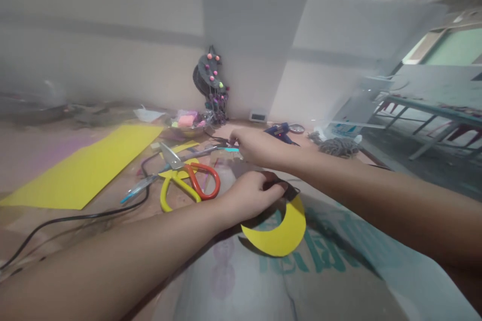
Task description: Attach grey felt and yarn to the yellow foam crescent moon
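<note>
Two bare forearms reach in over a cluttered worktable, one from the lower left and one from the right. The left hand (254,193) is nearly closed, thumb and fingers curled together at the upper end of a yellow paper crescent (289,235), where a dark piece (291,191) shows beside the fingertips. The crescent is in front of the person, its hollow facing up toward the hand, above a pale sheet with green lettering (324,256). The right hand (256,146) is farther back, its fingers bent inward and close together; whether they grip anything I cannot tell. A small turquoise strip (231,150) lies just beside them.

Left of the hands, scissors (185,167) with one red and one yellow handle lie with their blades slightly parted, near a blue-tipped pen (139,190). Beyond them is a large yellow sheet (98,165), and a black cord (94,214) curves across the table. At the back, a grey moon-shaped ornament (207,72) dotted with small colourful balls stands against a pale wall (113,60), beside a bowl of pink items (188,121). Right of these are a blue glue gun (280,132) and grey yarn (339,146).
</note>
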{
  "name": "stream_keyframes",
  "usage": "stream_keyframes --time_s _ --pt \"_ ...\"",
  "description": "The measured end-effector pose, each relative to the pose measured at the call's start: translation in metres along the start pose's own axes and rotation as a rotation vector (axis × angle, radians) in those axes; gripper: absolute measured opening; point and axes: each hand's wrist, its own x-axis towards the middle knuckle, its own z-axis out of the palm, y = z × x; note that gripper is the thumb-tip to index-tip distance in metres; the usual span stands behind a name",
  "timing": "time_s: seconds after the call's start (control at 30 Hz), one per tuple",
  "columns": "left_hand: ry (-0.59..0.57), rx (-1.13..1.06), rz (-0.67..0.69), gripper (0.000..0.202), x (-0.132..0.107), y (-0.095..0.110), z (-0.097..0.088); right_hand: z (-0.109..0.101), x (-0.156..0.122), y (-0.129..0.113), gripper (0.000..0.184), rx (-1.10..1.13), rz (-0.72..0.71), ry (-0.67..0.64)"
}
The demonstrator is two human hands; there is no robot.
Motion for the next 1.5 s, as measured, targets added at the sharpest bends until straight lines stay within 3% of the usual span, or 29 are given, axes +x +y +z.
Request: stream_keyframes --time_s 0.13,0.23,0.37,0.43,0.57,0.67,0.87,1.07,1.23,1.5 --pt "0.0 -0.17 -0.047 0.031 0.002 0.0 -0.001 -0.023 -0.049 0.017 0.02 0.224 0.038 0.173" --pt "0.03 -0.212 -0.022 0.03 0.004 0.002 -0.001 -0.031 -0.096 0.03 0.016 0.447 0.022 0.175" --pt "0.055 -0.181 -0.042 0.032 0.004 0.005 -0.003 -0.021 -0.146 0.043 0.008 0.455 0.103 0.129" --pt "0.09 -0.132 -0.049 0.033 0.004 0.007 -0.003 -0.009 -0.157 0.049 0.014 0.498 0.162 0.151" --pt "0.168 -0.052 -0.073 0.033 0.001 0.012 -0.006 0.018 -0.16 0.06 0.024 0.688 0.314 0.212" --pt "0.21 -0.021 -0.058 0.032 -0.001 0.014 -0.006 0.027 -0.159 0.062 0.029 0.762 0.341 0.208" --pt "0.209 0.05 -0.039 0.034 -0.003 0.016 -0.006 0.026 -0.166 0.054 0.023 0.924 0.305 0.106" --pt "0.187 0.073 0.007 0.032 -0.006 0.016 -0.006 0.024 -0.168 0.049 0.04 1.139 0.293 0.072" --pt "0.178 0.083 0.015 0.032 -0.004 0.016 -0.006 0.029 -0.167 0.049 0.031 1.067 0.372 0.027" --pt "0.141 0.151 -0.081 0.038 -0.004 0.016 -0.004 0.034 -0.166 0.052 0.03 1.069 0.319 0.041"
